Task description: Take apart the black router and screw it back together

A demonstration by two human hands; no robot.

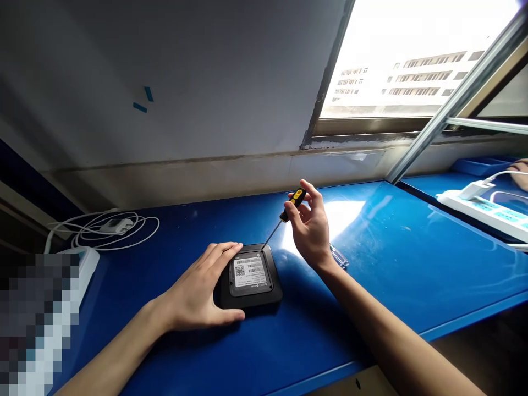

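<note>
A black square device (pixel 274 289) lies on the blue table with a white printed label (pixel 249 271) facing up. My left hand (pixel 202 289) is spread round its left side, fingers on the far edge and thumb at the near edge. Above and to the right of the device, my right hand (pixel 309 225) grips a black and yellow screwdriver (pixel 296 199) by its handle. The shaft slants down to the left, its tip at the device's far right corner. Whether the tip sits in a screw is too small to tell.
A small clear object (pixel 339 257) lies behind my right wrist. A white cable with a plug (pixel 117 225) is coiled at the back left. On the right are a metal frame (pixel 437 118), a power strip (pixel 489 209), a blue tray (pixel 480 165) and another person's hand (pixel 518 173).
</note>
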